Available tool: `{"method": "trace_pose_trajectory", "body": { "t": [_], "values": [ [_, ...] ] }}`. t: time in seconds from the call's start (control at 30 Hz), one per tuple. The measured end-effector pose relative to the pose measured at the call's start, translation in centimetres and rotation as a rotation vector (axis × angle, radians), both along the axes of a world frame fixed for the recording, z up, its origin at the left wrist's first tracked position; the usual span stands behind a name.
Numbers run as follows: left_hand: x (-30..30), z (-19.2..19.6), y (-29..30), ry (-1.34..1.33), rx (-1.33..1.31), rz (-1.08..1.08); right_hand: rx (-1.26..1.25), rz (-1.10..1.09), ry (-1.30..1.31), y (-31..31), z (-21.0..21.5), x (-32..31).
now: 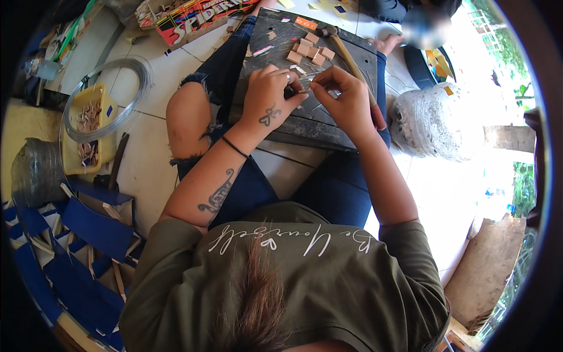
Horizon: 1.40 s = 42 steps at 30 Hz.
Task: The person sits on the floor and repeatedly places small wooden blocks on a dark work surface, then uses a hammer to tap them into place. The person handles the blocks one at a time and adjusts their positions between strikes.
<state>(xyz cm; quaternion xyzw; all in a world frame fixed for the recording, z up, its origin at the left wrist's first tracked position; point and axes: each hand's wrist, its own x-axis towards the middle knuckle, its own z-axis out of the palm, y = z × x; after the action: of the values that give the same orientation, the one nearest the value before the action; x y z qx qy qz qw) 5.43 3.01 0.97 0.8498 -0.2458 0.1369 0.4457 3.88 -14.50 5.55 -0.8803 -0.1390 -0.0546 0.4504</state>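
Observation:
My left hand (271,94), a ring on one finger, is closed in a pinch around a small wooden piece that its fingers mostly hide. Facing it, my right hand (343,100) pinches close to the same piece; what lies between its fingertips is too small to make out. Both hands are above a dark, worn board (293,130) between my legs. Just beyond them, several small wooden blocks (311,48) are grouped on the board, with thin pale wire pieces near my fingers. A hammer (349,56) with a wooden handle lies along the right side, passing behind my right hand.
At the left stand a yellow basket (105,158) of small pieces and a coil of wire (146,76). Blue-covered pieces (97,229) pile up at lower left. A printed carton (193,26) sits far left. Rightward are a wrapped round bundle (431,120) and a dark tub (417,71).

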Motion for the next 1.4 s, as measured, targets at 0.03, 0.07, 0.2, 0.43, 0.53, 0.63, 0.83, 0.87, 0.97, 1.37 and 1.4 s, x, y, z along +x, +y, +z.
{"method": "trace_pose_trajectory", "body": {
  "t": [0.03, 0.07, 0.2, 0.43, 0.53, 0.63, 0.83, 0.87, 0.97, 1.37, 1.4],
  "values": [
    [0.0, 0.0, 0.0, 0.006, 0.004, -0.002, -0.013, 0.006, -0.002, 0.0, 0.0, 0.0],
    [0.0, 0.0, 0.0, 0.004, 0.004, -0.002, -0.019, 0.006, -0.005, 0.0, 0.1, 0.0],
    [0.0, 0.0, 0.0, 0.009, 0.003, 0.0, -0.045, 0.007, -0.021, 0.0, 0.3, 0.0],
    [0.1, -0.2, 0.1, 0.035, 0.003, -0.008, -0.061, 0.024, -0.059, 0.1, 0.1, 0.1],
    [0.0, -0.2, 0.1, 0.039, 0.013, -0.005, -0.097, 0.05, -0.128, 0.3, 0.1, 0.2],
    [0.1, 0.0, 0.1, 0.059, -0.007, -0.005, -0.149, 0.054, -0.131, 0.4, 0.3, 0.2],
    [0.1, 0.5, -0.2, 0.034, -0.169, -0.064, -0.074, 0.029, -0.078, 0.4, 0.5, 0.1],
    [0.0, 0.6, -0.2, 0.01, -0.163, -0.054, -0.079, 0.034, -0.091, 0.3, 0.4, 0.1],
    [-0.3, 0.6, -0.4, -0.025, -0.141, -0.029, -0.033, 0.008, -0.119, -0.3, -0.1, 0.2],
    [-0.6, 0.5, -0.6, 0.005, -0.179, -0.069, -0.738, -0.351, -0.059, -9.1, -1.8, -1.9],
    [-0.7, 0.5, -0.6, 0.018, -0.185, -0.067, -0.675, -0.352, -0.063, -9.3, -2.0, -1.6]
  ]
}}
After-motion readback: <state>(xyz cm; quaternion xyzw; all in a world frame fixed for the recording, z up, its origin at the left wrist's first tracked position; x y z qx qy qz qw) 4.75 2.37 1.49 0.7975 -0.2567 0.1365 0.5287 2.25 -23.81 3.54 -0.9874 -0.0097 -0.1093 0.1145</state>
